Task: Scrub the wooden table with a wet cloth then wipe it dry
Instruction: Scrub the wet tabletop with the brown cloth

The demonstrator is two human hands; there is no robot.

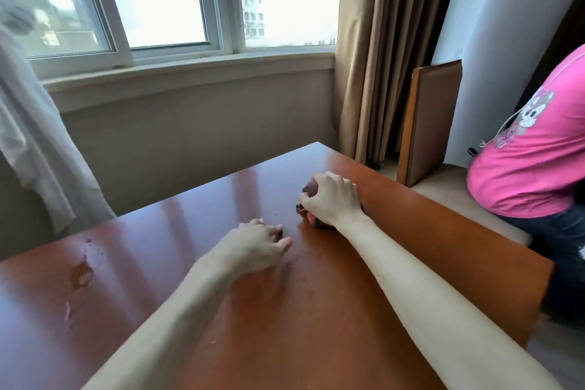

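The wooden worktop (pixel 190 199) fills the lower part of the view, glossy and reddish brown, its far corner pointing toward the wall under the window (pixel 164 0). Past the worktop's right edge a second person in a pink shirt (pixel 531 149) sits on a beige cushioned seat (pixel 452 196), with a wood-framed panel (pixel 430 123) standing upright just beyond that seat. Brown curtains (pixel 380 51) hang behind the worktop's far corner, and a pale sheer curtain (pixel 34 136) hangs beyond its left side.

Both bare forearms reach out over the worktop from the near edge. The right hand (pixel 332 199) lies near the worktop's right edge, fingers curled over a small bunched object (pixel 308 217) that rests on the surface; dark and pink bits show under the palm, but what it is cannot be made out, nor whether it is the cloth. The left hand (pixel 256 245) sits nearer the worktop's middle, just beside the right one, its fingers loosely bent with the tips at the surface and holding nothing.

A small puddle of spilled liquid (pixel 83 272) with streaks lies on the worktop's left part, well apart from both hands. A few tiny dark crumbs (pixel 278 215) dot the surface between the hands.
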